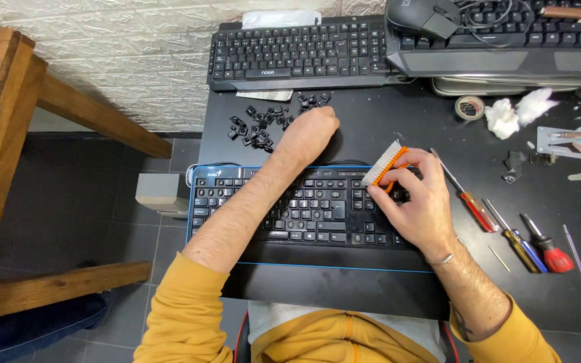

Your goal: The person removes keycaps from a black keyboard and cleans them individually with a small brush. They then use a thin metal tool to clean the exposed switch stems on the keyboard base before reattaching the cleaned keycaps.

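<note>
Under both forearms lies the blue-edged keyboard (290, 212), broad, rigid and likely light; it looks best gripped by its long edges. I count three keyboards, two further beyond the hands. Clamped in the right hand (418, 202) is one orange brush (386, 165), stiff-handled with soft white bristles. Just under the curled left hand (311, 131), whether it grips anything I cannot tell, sit loose keycaps (257, 124), tiny, slippery, too many to count.

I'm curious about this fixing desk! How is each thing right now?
Blue-edged black keyboard: flat, some keys missing.
Loose black keycaps: piled on the desk.
Orange brush with white bristles: held, bristles pointing away.
Right hand: gripping the brush.
Left hand: reaching to the keycaps.
Red-handled screwdrivers: lying unused.
</note>
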